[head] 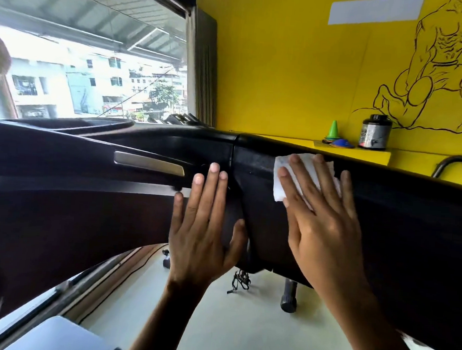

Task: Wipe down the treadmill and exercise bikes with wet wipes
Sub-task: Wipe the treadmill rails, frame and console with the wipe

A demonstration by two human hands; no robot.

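- Head view: right hand [321, 223] presses the wipe [279, 190] flat on the treadmill rail [411, 213], fingers [300, 176] straight and spread.
- Left hand [202, 227] rests flat just beside it, fingers straight, holding nothing.
- Rail runs left-right; judged stroke: along it.

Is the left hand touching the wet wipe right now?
Apart. The head view shows the left hand flat on the black panel, bare panel separating it from the wet wipe under the right hand.

Far right, on a yellow ledge [361, 155]: green cone [334, 129], flat blue markers [342, 143], dark lidded tub [376, 132]. Above, black line mural [445, 52] across yellow wall [285, 70]. Far left, window [95, 72] facing buildings.
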